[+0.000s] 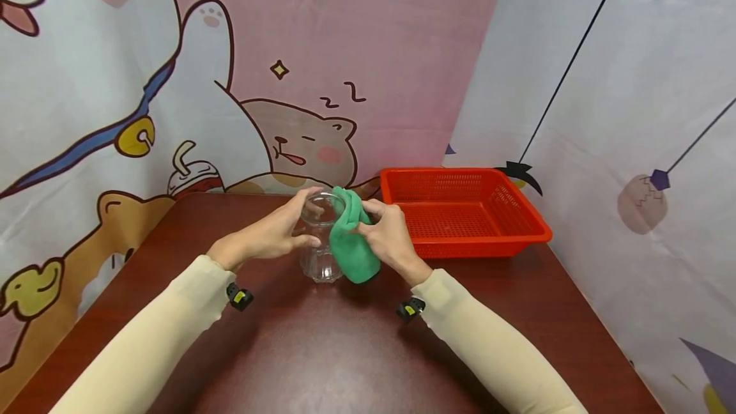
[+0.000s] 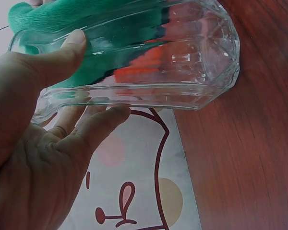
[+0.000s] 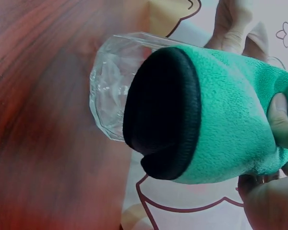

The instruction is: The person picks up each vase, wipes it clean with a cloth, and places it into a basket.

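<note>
Nearest the camera, two forearms in cream sleeves (image 1: 172,331) reach forward over the dark red-brown worktop (image 1: 322,356), each with a small black and yellow clip at the wrist.

Just past the sleeves, the left hand (image 1: 270,232) grips a clear faceted glass jar (image 1: 319,241) from its left side. In the left wrist view the thumb (image 2: 62,52) curls over the jar's wall and the fingers (image 2: 98,124) wrap the other side, so the hand is closed round the jar. The jar stands in the middle of the worktop, its base on or just above the wood; which of the two cannot be told.

The right hand (image 1: 388,235) pinches a green cloth (image 1: 351,241) against the jar's right side. The cloth drapes over the rim, part of it showing green through the glass from inside and the rest hanging down the outer wall. In the right wrist view the cloth (image 3: 216,115) shows a dark underside, with the thumb (image 3: 281,108) pressed on its green face.

Farther back and to the right, an orange-red mesh basket (image 1: 520,213) sits on the worktop, just beside the right hand but apart from it.

Behind everything hangs a backdrop (image 1: 241,82) printed with cartoon animals on pink and white.
</note>
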The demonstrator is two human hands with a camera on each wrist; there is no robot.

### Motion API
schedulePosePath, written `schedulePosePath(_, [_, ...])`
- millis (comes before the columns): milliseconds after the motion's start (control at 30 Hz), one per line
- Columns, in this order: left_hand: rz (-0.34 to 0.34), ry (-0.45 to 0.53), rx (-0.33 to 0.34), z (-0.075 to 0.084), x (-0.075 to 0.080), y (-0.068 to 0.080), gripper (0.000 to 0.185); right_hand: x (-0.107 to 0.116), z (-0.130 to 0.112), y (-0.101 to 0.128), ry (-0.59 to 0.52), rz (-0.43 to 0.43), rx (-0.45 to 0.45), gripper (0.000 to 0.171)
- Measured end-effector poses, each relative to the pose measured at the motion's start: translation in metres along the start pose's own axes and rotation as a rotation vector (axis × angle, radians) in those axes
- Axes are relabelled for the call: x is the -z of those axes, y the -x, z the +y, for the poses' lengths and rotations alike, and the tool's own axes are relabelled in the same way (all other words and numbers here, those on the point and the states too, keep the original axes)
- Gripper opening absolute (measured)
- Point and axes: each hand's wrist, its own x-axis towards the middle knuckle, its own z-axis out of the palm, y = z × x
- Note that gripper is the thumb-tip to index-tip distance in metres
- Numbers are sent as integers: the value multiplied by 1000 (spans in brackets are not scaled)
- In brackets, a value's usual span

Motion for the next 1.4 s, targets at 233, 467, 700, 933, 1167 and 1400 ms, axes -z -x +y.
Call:
schedulePosePath(233, [-2, 6, 22, 0, -1, 1, 100, 5, -5, -1, -61, -12, 5, 42])
schedulePosePath(467, [-1, 22, 42, -2, -2, 2, 101, 6, -5, -1, -40, -41, 0, 35])
schedulePosePath(700, [-2, 3, 43, 0, -3, 4, 102, 3, -2, 0, -60, -62, -24, 32])
schedulePosePath(933, [8, 4, 30, 2, -2, 2, 104, 3, -3, 0, -56, -55, -14, 32])
schedulePosePath(1167, [6, 26, 37, 3, -3, 2, 101, 4, -6, 0, -46, -46, -14, 33])
schedulePosePath(1400, [17, 18, 26, 3, -3, 1, 100, 4, -8, 0, -41, -38, -30, 35])
